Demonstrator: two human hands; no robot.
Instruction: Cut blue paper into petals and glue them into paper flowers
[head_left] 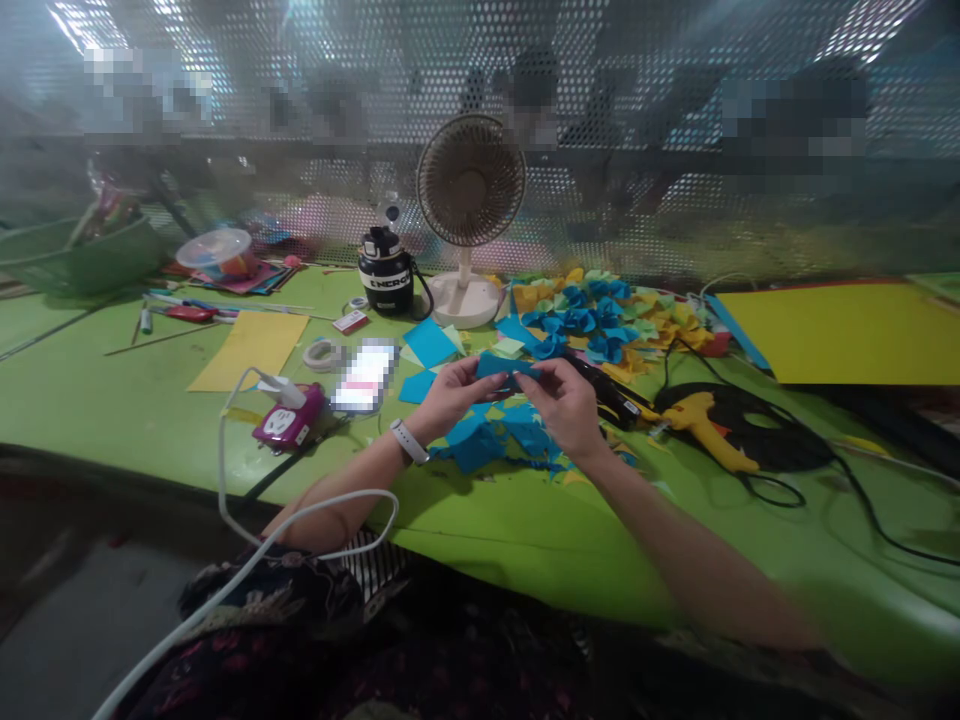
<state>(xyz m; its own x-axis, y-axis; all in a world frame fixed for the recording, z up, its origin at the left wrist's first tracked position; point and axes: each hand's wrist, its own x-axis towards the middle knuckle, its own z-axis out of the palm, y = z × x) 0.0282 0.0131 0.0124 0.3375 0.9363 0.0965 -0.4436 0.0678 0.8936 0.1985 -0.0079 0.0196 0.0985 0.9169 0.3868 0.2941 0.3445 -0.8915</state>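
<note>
Both my hands hold a small piece of blue paper [504,367] just above the green table [135,420]. My left hand [455,392], with a white watch on its wrist, pinches the paper's left end. My right hand [568,402] grips its right end with curled fingers. Beneath them lies a pile of blue paper scraps [501,438]. Beyond the hands sits a heap of folded blue, yellow and green paper flowers [604,312].
A yellow glue gun [705,424] with black cables lies to the right, a large yellow sheet [847,330] behind it. A small fan [470,205], a black jar [385,272], a phone [366,377], tape [322,354], a pink power adapter [289,418] with a white cable and a yellow paper [251,347] stand to the left.
</note>
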